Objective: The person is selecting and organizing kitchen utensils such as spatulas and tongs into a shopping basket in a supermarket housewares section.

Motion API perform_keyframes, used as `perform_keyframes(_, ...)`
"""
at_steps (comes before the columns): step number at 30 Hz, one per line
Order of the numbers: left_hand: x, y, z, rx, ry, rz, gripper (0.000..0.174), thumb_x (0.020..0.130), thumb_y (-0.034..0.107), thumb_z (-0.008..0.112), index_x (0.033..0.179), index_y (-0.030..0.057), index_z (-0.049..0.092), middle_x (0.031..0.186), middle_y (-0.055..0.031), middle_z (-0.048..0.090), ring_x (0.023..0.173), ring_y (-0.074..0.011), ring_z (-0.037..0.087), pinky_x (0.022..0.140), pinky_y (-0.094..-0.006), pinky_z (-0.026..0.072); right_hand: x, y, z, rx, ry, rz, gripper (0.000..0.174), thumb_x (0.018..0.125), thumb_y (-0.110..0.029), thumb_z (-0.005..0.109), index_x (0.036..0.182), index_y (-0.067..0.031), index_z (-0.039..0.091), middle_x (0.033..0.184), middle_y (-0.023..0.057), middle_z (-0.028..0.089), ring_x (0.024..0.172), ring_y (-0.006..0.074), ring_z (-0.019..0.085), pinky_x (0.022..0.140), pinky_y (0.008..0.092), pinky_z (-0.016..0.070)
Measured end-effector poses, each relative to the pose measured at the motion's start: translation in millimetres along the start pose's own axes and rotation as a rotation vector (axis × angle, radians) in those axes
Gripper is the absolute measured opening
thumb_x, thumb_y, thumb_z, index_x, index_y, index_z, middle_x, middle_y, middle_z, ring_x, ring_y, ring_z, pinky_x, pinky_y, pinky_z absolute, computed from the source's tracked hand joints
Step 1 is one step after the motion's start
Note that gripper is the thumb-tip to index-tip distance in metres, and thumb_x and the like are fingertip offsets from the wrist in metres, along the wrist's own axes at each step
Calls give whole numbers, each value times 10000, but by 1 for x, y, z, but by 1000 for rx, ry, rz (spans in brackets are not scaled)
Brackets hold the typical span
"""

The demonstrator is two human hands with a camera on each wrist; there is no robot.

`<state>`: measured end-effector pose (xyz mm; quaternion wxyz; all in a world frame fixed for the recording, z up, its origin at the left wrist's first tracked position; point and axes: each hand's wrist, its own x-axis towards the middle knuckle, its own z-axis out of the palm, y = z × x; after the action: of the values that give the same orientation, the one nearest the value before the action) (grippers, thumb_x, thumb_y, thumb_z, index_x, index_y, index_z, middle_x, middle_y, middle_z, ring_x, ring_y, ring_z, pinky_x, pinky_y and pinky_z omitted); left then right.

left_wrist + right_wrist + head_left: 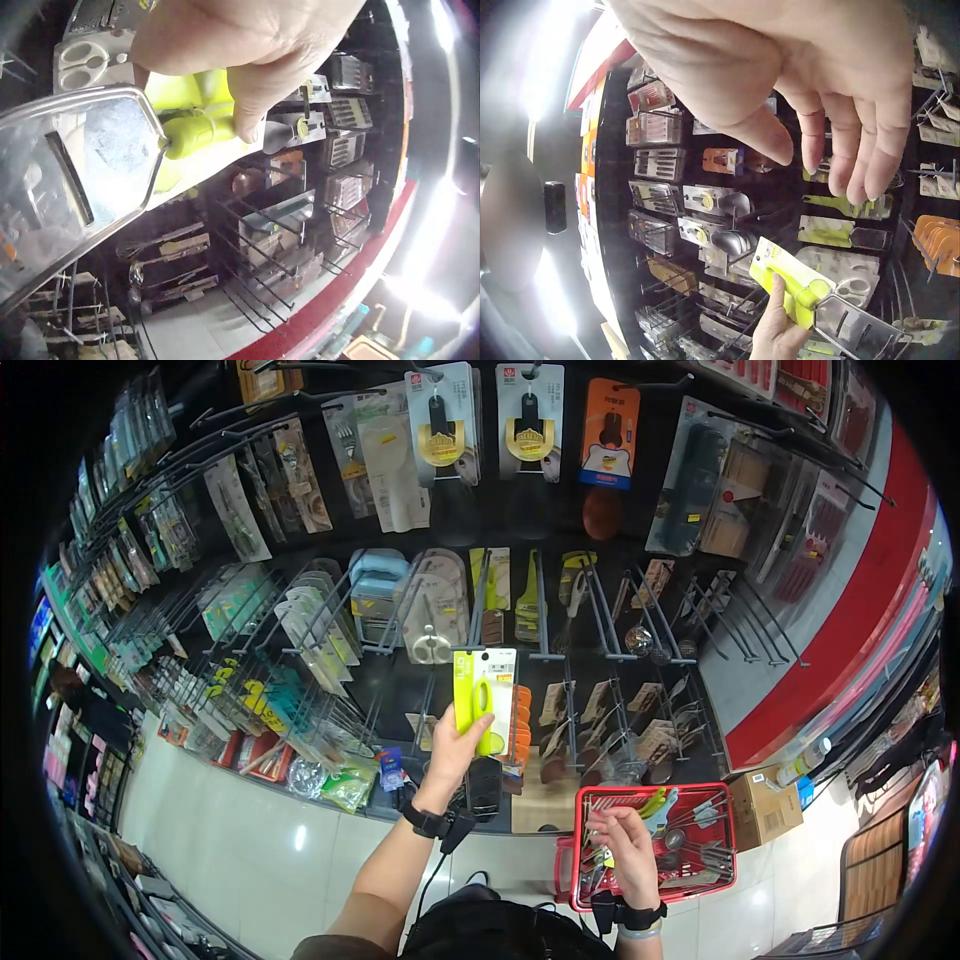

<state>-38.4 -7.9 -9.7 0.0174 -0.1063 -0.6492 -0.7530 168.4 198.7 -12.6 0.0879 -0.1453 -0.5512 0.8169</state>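
Observation:
My left hand (452,758) grips a hand slicer (483,705) with a bright green handle on a printed backing card. Its thumb lies along the handle in the left wrist view, where the slotted metal plate (112,161) in a wire frame sticks out to the left. Seen from the right wrist, the card (772,262) tilts before the hanging goods. My right hand (630,852) holds nothing; its fingers are loosely bent over a red shopping basket (733,840). Several utensils lie in the basket, among them a ladle-like metal piece (675,839) and green-handled items.
A black display wall carries rows of metal hooks (540,610) that jut toward me, hung with packaged kitchen tools. Orange-backed items (522,725) hang just right of the slicer. A cardboard box (768,807) stands beside the basket, and shelving lines both sides.

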Motion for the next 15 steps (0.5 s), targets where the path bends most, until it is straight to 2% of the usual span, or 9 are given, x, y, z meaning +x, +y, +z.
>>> perform_keyframes(5, 1, 3, -1, 91, 17, 56, 283, 848, 111, 648, 1078, -21, 549, 937, -42, 627, 814, -93, 585, 697, -253, 485, -2, 5, -3, -91, -23, 15, 134, 930, -105, 513, 1021, -14, 549, 989, 99, 623, 918, 158, 607, 790, 279, 490)
perform_keyframes(7, -5, 3, 1, 1, 66, 97, 268, 856, 112, 638, 1072, -20, 553, 925, -41, 627, 807, -90, 580, 687, -248, 481, -3, 6, -6, -93, -7, 15, 133, 931, -107, 513, 1018, -13, 549, 983, 99, 625, 914, 157, 609, 787, 275, 488)
perform_keyframes(14, 17, 3, -2, 52, 51, 41, 230, 886, 99, 598, 1076, -21, 545, 963, -37, 612, 818, -85, 571, 702, -239, 475, -11, 14, -19, -124, 40, 44, 128, 933, -115, 513, 1012, -18, 540, 970, 94, 634, 903, 148, 610, 765, 255, 478)
perform_keyframes(15, 20, 0, -1, 13, 54, 40, 230, 890, 107, 595, 1076, -18, 546, 956, -33, 611, 806, -84, 570, 691, -239, 474, -13, 15, -22, -117, 44, 29, 141, 934, -103, 501, 1040, -20, 543, 974, 94, 632, 910, 153, 611, 779, 276, 485)
